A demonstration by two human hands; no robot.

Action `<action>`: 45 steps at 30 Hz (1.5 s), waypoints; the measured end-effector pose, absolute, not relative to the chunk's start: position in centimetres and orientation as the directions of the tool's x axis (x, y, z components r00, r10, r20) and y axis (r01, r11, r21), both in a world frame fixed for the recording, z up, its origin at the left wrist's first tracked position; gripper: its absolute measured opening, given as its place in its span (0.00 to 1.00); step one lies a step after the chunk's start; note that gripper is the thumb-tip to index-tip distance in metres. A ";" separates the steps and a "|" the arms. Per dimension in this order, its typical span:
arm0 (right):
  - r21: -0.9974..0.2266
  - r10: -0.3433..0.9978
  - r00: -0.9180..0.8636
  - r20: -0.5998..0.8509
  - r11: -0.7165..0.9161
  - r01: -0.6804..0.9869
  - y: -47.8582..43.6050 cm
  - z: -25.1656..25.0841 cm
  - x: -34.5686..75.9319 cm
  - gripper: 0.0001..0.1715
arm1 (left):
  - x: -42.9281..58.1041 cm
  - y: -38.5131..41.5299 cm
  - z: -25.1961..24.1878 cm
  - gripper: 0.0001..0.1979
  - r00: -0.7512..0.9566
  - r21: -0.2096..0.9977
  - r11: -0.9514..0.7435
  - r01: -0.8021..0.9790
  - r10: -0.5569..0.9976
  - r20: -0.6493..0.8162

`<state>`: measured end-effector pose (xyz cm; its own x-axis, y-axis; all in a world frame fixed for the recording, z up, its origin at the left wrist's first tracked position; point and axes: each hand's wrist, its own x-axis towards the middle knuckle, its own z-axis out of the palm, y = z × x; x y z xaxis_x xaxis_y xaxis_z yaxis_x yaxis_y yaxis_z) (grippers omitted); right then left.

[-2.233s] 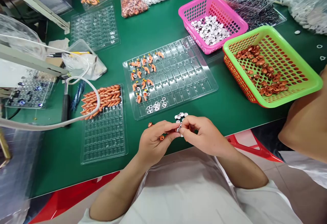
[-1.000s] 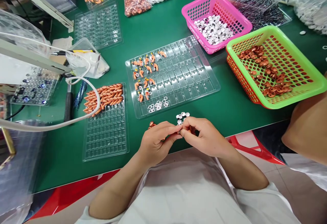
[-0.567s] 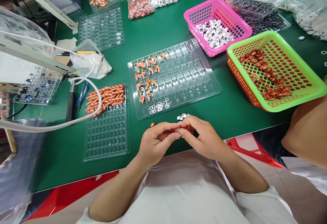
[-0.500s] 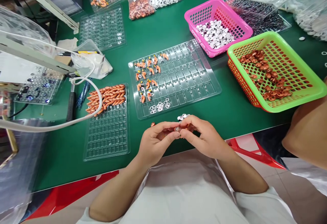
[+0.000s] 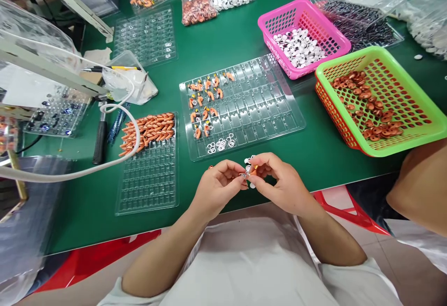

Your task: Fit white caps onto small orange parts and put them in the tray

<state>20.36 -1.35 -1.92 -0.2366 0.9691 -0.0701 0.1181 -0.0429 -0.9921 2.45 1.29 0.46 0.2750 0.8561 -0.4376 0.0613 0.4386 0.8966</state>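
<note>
My left hand [image 5: 216, 188] and my right hand [image 5: 279, 186] meet fingertip to fingertip at the near edge of the green table [image 5: 84, 203]. Both are closed in a pinch on a small orange and white part [image 5: 248, 175] held between them. A few loose white discs [image 5: 250, 160] lie on the table just beyond my fingers. Straight ahead lies a clear compartment tray [image 5: 251, 105], with several orange assembled pieces [image 5: 206, 103] in its left cells and small white rings [image 5: 220, 145] at its near edge.
A green basket [image 5: 408, 105] of brown rings stands at the right, a pink basket [image 5: 331, 40] of white discs behind it. A second clear tray [image 5: 148, 180] with stacked orange parts [image 5: 148, 131] lies to the left. Another person's arm [image 5: 419, 175] shows at the right. Bags line the far edge.
My hands have stayed together at the table edge, the fingers shifting slightly on the small part. The view has drifted a little left and up.
</note>
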 end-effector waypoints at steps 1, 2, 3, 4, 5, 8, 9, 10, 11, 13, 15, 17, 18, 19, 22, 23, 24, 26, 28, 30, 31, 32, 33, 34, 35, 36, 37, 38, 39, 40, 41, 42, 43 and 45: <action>-0.991 0.968 -0.241 -0.064 -0.034 0.126 -1.3 -1.9 20.4 0.13 | 2.5 1.3 0.5 0.09 0.272 0.892 0.447 0.068 0.852 -0.447; -0.991 0.967 -0.247 -0.057 -0.025 0.134 -1.2 -1.9 20.4 0.13 | 2.6 1.3 0.5 0.09 0.270 0.890 0.450 0.076 0.850 -0.453; -0.990 0.966 -0.255 -0.052 -0.016 0.142 -1.2 -1.9 20.4 0.13 | 2.6 1.3 0.5 0.09 0.269 0.889 0.451 0.086 0.848 -0.456; -0.989 0.963 -0.263 -0.050 -0.011 0.150 -1.1 -1.8 20.4 0.13 | 2.6 1.3 0.4 0.09 0.268 0.889 0.447 0.100 0.848 -0.456; -0.987 0.961 -0.270 -0.050 -0.007 0.160 -1.1 -1.8 20.4 0.13 | 2.5 1.2 0.3 0.08 0.270 0.891 0.439 0.116 0.850 -0.453; -0.981 0.956 -0.288 -0.047 0.009 0.192 -1.0 -1.6 20.6 0.13 | 2.3 1.0 -0.1 0.07 0.274 0.904 0.390 0.174 0.863 -0.425; -0.979 0.955 -0.292 -0.043 0.018 0.204 -0.9 -1.6 20.6 0.14 | 2.3 0.9 -0.2 0.06 0.272 0.908 0.371 0.194 0.869 -0.413; -0.976 0.954 -0.297 -0.039 0.027 0.216 -0.9 -1.6 20.7 0.14 | 2.2 0.9 -0.3 0.06 0.269 0.911 0.353 0.214 0.875 -0.402; -0.973 0.953 -0.302 -0.036 0.036 0.228 -0.9 -1.5 20.7 0.14 | 2.2 0.8 -0.4 0.06 0.265 0.913 0.337 0.231 0.881 -0.392; -0.966 0.949 -0.313 -0.032 0.051 0.252 -0.8 -1.5 20.8 0.14 | 2.2 0.7 -0.5 0.05 0.258 0.916 0.306 0.259 0.892 -0.371; -0.961 0.946 -0.324 -0.027 0.065 0.270 -0.8 -1.6 20.8 0.14 | 2.2 0.5 -0.5 0.04 0.254 0.919 0.273 0.285 0.903 -0.347; -0.955 0.945 -0.327 -0.012 0.086 0.284 -0.8 -1.6 20.8 0.14 | 2.2 0.4 -0.5 0.03 0.247 0.914 0.248 0.320 0.910 -0.333; -0.952 0.945 -0.327 -0.004 0.096 0.289 -0.8 -1.7 20.8 0.14 | 2.2 0.4 -0.5 0.03 0.245 0.909 0.240 0.340 0.911 -0.332; -0.950 0.946 -0.326 0.005 0.107 0.295 -0.8 -1.7 20.7 0.13 | 2.2 0.4 -0.4 0.02 0.244 0.903 0.233 0.360 0.911 -0.332; -0.940 0.947 -0.321 0.024 0.130 0.314 -0.8 -1.9 20.6 0.13 | 2.1 0.4 -0.5 0.04 0.254 0.891 0.204 0.407 0.911 -0.325; -0.937 0.946 -0.322 0.027 0.135 0.321 -0.8 -2.0 20.5 0.13 | 2.1 0.4 -0.6 0.05 0.261 0.890 0.192 0.414 0.911 -0.319; -0.935 0.946 -0.323 0.029 0.141 0.326 -0.7 -2.0 20.5 0.13 | 2.1 0.5 -0.7 0.05 0.270 0.889 0.183 0.419 0.910 -0.315; -0.932 0.945 -0.325 0.031 0.145 0.332 -0.7 -2.1 20.5 0.13 | 2.1 0.5 -0.7 0.06 0.291 0.893 0.172 0.415 0.905 -0.310; -0.933 0.945 -0.327 0.030 0.143 0.329 -0.7 -1.9 20.5 0.13 | 2.2 0.5 -0.5 0.06 0.316 0.908 0.172 0.383 0.899 -0.304; -0.936 0.941 -0.336 0.030 0.144 0.320 -0.9 -1.7 20.5 0.13 | 2.2 0.3 0.0 0.08 0.329 0.925 0.174 0.337 0.899 -0.289; -0.939 0.939 -0.343 0.034 0.148 0.311 -1.0 -1.5 20.5 0.13 | 2.2 0.2 0.3 0.08 0.332 0.931 0.173 0.320 0.901 -0.281; -0.941 0.936 -0.350 0.041 0.153 0.301 -1.1 -1.4 20.5 0.14 | 2.2 0.1 0.6 0.09 0.334 0.935 0.170 0.310 0.902 -0.275; -0.943 0.935 -0.352 0.048 0.159 0.292 -1.3 -1.3 20.5 0.15 | 2.2 0.0 0.9 0.10 0.332 0.936 0.170 0.308 0.903 -0.274; -0.945 0.936 -0.348 0.052 0.159 0.286 -1.4 -1.2 20.4 0.16 | 2.2 0.0 1.0 0.10 0.329 0.935 0.180 0.307 0.901 -0.282; -0.947 0.940 -0.338 0.051 0.153 0.282 -1.5 -1.2 20.3 0.17 | 2.2 0.0 1.1 0.10 0.320 0.931 0.201 0.304 0.899 -0.299; -0.949 0.946 -0.322 0.046 0.141 0.281 -1.5 -1.3 20.2 0.17 | 2.2 0.1 1.1 0.10 0.307 0.926 0.234 0.296 0.895 -0.324; -0.951 0.953 -0.299 0.041 0.129 0.280 -1.6 -1.4 20.0 0.16 | 2.2 0.2 1.1 0.10 0.291 0.920 0.274 0.281 0.889 -0.354; -0.954 0.962 -0.270 0.041 0.118 0.276 -1.7 -1.6 19.9 0.15 | 2.3 0.3 1.0 0.10 0.273 0.912 0.318 0.258 0.882 -0.385; -0.957 0.971 -0.236 0.042 0.107 0.269 -1.7 -1.8 19.8 0.15 | 2.3 0.5 1.0 0.11 0.258 0.904 0.362 0.228 0.873 -0.415; -0.960 0.979 -0.199 0.046 0.098 0.261 -1.8 -2.0 19.7 0.15 | 2.4 0.6 1.0 0.11 0.246 0.895 0.402 0.194 0.863 -0.441; -0.963 0.985 -0.164 0.048 0.090 0.254 -1.8 -2.1 19.6 0.16 | 2.5 0.7 1.0 0.11 0.239 0.885 0.437 0.158 0.853 -0.464; -0.965 0.990 -0.133 0.048 0.080 0.249 -1.9 -2.2 19.5 0.16 | 2.5 0.9 1.0 0.11 0.236 0.875 0.468 0.127 0.842 -0.485; -0.967 0.993 -0.109 0.046 0.072 0.246 -1.9 -2.3 19.5 0.17 | 2.6 1.0 1.0 0.11 0.234 0.865 0.492 0.099 0.833 -0.501; -0.968 0.995 -0.085 0.048 0.067 0.242 -2.0 -2.3 19.4 0.17 | 2.6 1.2 1.1 0.09 0.229 0.851 0.521 0.061 0.823 -0.520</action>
